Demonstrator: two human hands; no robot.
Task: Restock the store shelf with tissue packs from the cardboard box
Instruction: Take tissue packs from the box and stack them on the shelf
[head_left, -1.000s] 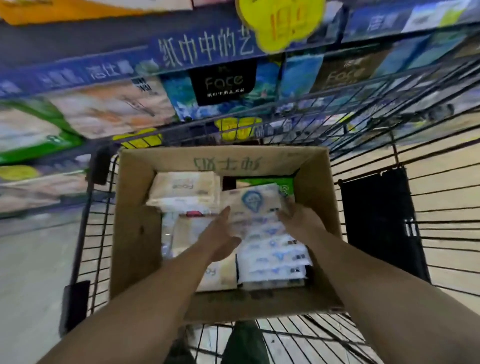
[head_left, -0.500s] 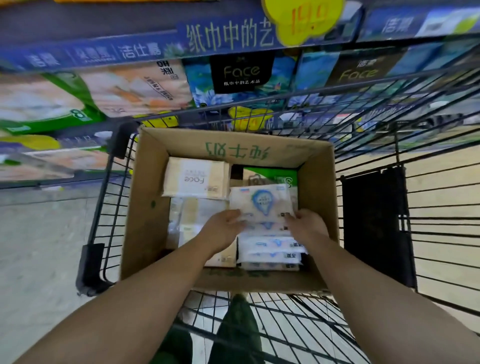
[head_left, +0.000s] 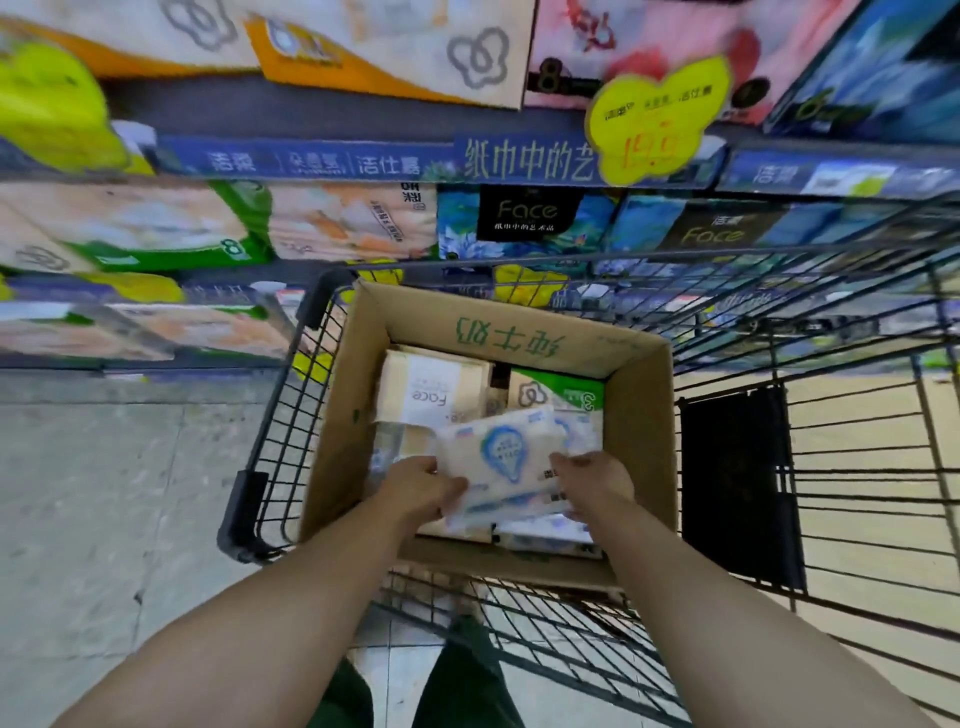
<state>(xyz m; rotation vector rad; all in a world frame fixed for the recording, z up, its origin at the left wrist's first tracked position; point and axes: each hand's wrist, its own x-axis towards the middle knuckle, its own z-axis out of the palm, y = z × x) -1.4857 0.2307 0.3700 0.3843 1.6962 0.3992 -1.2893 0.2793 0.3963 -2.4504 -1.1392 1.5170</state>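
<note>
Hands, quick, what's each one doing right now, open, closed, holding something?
Left hand: closed on the left edge of the blue-print tissue pack.
Right hand: closed on the same pack's right edge, over the cardboard box.

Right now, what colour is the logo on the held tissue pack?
Blue, on the white tissue pack; head view shows it.

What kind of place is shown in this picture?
Most likely a supermarket aisle: shelves of tissue packs with a yellow price tag, and a wire shopping cart carrying a cardboard box.
</note>
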